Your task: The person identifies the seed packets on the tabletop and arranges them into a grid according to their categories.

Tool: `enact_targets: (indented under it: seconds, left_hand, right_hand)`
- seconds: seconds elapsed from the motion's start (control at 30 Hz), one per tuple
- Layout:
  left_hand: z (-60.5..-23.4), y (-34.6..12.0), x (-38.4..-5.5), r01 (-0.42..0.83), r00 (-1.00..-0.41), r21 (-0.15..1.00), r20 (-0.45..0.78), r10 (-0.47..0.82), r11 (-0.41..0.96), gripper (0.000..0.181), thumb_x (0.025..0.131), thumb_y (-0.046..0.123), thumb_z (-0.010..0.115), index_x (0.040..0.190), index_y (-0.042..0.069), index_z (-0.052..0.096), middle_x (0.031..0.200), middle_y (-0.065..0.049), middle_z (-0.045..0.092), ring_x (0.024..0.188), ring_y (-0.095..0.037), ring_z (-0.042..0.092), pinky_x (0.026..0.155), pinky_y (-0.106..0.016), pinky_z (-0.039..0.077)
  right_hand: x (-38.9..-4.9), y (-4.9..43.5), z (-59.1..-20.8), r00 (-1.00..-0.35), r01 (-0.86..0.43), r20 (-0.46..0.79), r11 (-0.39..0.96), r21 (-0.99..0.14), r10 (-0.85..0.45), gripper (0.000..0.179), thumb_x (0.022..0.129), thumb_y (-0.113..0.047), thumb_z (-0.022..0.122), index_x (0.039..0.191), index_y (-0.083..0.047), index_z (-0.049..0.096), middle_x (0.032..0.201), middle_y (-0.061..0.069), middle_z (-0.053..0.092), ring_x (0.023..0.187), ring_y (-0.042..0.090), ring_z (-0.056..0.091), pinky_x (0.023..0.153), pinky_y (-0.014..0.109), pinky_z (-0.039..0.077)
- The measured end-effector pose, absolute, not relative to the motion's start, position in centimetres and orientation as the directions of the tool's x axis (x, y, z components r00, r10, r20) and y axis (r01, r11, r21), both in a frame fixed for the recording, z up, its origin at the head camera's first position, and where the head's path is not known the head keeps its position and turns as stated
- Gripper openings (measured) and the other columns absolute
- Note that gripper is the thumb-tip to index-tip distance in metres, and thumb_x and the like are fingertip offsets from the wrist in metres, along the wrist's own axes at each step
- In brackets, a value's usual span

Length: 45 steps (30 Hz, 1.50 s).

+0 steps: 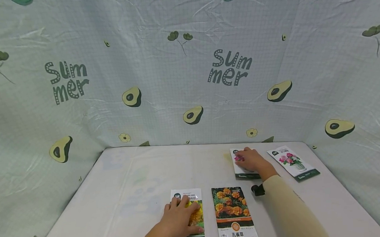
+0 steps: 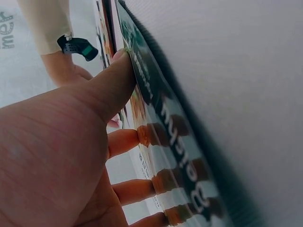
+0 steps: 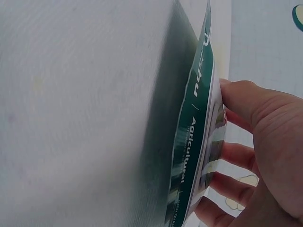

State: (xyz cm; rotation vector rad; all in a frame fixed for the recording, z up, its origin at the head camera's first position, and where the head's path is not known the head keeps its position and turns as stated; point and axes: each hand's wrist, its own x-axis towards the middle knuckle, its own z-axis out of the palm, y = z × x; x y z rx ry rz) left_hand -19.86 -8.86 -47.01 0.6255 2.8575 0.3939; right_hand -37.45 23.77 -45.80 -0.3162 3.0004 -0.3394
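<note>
My left hand [image 1: 180, 220] rests on a seed packet with yellow flowers [image 1: 198, 216] at the front of the table. Its fingers are spread across the face, and in the left wrist view the fingertips and thumb touch the printed front above the green band [image 2: 177, 137]. Farther back, on the right, my right hand [image 1: 252, 159] lies over a seed packet with pink flowers [image 1: 240, 171], hiding much of its picture. In the right wrist view the thumb and spread fingertips touch that packet's face, beside its green lower band [image 3: 194, 109].
Between the hands lies a marigold seed packet [image 1: 235, 215] with orange flowers. Another pink-flower packet [image 1: 292, 163] lies tilted at the back right of the white table [image 1: 132, 194]. A curtain [image 1: 161, 73] printed with avocados hangs behind and at both sides.
</note>
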Motion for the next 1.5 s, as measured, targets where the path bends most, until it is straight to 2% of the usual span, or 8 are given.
enact_targets:
  seconds: [0.83,1.5]
  left_hand:
    - [-47.1,-8.8,-19.9,0.378,-0.893,0.302,-0.131,0.431,0.875,0.062,0.080,0.067,0.076,0.131,0.034,0.062,0.124,-0.003,0.049,0.112,-0.032,0.044,0.089,-0.054,0.039]
    - [-47.1,-8.9,-19.8,0.379,-0.893,0.296,-0.130,0.430,0.877,0.062,0.079,0.067,0.076,0.130,0.034,0.062,0.123,-0.004,0.050,0.111,-0.032,0.044,0.088,-0.053,0.040]
  right_hand:
    - [-36.9,21.0,-45.1,-0.971,-0.183,-0.105,0.953,-0.243,-0.213,0.048,0.102,-0.033,0.063,0.142,-0.008,0.056,0.137,0.022,0.050,0.123,0.040,0.048,0.106,0.060,0.044]
    - [-37.5,19.0,-46.1,-0.968,-0.217,-0.069,0.946,-0.240,-0.240,0.047,0.102,-0.035,0.064,0.142,-0.011,0.058,0.138,0.019,0.052,0.125,0.041,0.049,0.103,0.060,0.045]
